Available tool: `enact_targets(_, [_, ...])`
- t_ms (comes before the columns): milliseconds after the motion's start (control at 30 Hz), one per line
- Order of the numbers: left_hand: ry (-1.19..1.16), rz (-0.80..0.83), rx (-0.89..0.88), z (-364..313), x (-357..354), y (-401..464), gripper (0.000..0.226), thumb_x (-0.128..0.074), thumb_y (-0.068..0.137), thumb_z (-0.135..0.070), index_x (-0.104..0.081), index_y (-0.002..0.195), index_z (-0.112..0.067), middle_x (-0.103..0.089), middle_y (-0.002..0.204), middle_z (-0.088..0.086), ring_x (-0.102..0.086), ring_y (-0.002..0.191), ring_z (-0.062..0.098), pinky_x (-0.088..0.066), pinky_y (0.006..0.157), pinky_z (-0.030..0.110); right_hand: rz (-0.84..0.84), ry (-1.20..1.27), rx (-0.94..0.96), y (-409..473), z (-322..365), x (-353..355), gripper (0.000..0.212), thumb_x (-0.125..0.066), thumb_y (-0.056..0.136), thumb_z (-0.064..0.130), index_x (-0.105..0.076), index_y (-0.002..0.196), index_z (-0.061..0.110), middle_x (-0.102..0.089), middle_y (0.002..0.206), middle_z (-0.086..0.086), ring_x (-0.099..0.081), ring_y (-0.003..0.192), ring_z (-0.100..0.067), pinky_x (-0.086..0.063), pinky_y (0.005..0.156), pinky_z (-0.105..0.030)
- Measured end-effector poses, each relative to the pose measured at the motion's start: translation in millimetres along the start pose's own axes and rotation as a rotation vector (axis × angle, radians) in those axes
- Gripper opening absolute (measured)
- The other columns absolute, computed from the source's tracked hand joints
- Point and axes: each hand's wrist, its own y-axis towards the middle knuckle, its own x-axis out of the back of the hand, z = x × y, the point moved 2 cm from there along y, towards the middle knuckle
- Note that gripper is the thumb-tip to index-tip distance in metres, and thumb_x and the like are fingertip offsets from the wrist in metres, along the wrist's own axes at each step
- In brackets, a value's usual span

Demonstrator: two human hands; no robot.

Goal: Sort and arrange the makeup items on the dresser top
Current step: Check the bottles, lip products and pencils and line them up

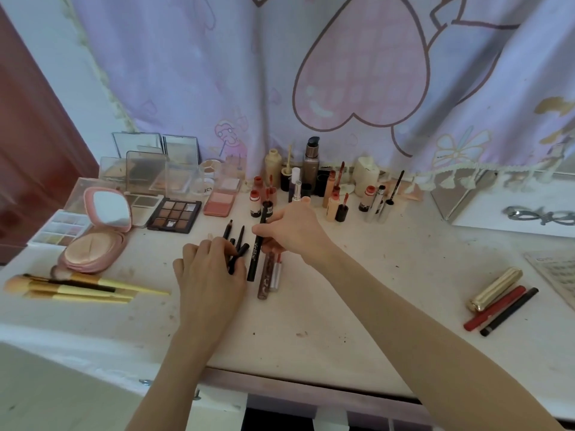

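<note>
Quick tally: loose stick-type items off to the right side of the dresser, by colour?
Ribbed gold lipstick tube: 1
Slim red pencil: 1
Slim black pen with a grey tip band: 1
Total: 3, lying side by side on the white dresser top, clear of both hands.

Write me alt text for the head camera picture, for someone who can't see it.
Over a white dresser top, a person's right hand pinches a long black pencil while the left hand holds a bunch of thin black pencils. Open palettes and yellow brushes lie left, bottles stand behind, and three tubes lie right.
</note>
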Motion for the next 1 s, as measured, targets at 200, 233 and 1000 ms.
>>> enact_targets(200, [-0.034, 0.012, 0.015, 6.4, 2.0, 3.7, 0.009, -0.059, 0.086, -0.023, -0.061, 0.089, -0.015, -0.054, 0.084, -0.001, -0.033, 0.085, 0.016, -0.020, 0.076, 0.028, -0.063, -0.160, 0.038, 4.7, 0.4, -11.1, 0.022, -0.064, 0.085, 0.018, -0.066, 0.087, -0.004, -0.053, 0.040, 0.004, -0.047, 0.059, 0.001, -0.033, 0.050, 0.004])
enact_targets(233, [-0.043, 0.016, 0.018, 7.4, 2.2, 3.5, 0.010, -0.058, 0.086, -0.024, -0.062, 0.089, -0.016, -0.052, 0.084, -0.003, -0.033, 0.086, 0.016, -0.019, 0.076, 0.028, -0.065, -0.188, 0.041, 6.2, 0.4, -14.5, 0.022, -0.065, 0.085, 0.018, -0.066, 0.086, -0.004, -0.058, 0.047, -0.001, -0.053, 0.059, -0.006, -0.040, 0.056, -0.003])
enact_targets(1000, [-0.161, 0.088, -0.069, 18.1, 5.9, 0.5, 0.028, -0.059, 0.087, -0.012, -0.063, 0.114, -0.008, -0.058, 0.118, 0.006, -0.044, 0.114, 0.021, -0.025, 0.089, 0.018, -0.040, -0.609, 0.230, 1.8, 0.8, -38.3, 0.023, -0.048, 0.088, 0.003, -0.064, 0.105, 0.001, -0.063, 0.102, -0.018, -0.060, 0.095, -0.031, -0.051, 0.077, -0.034])
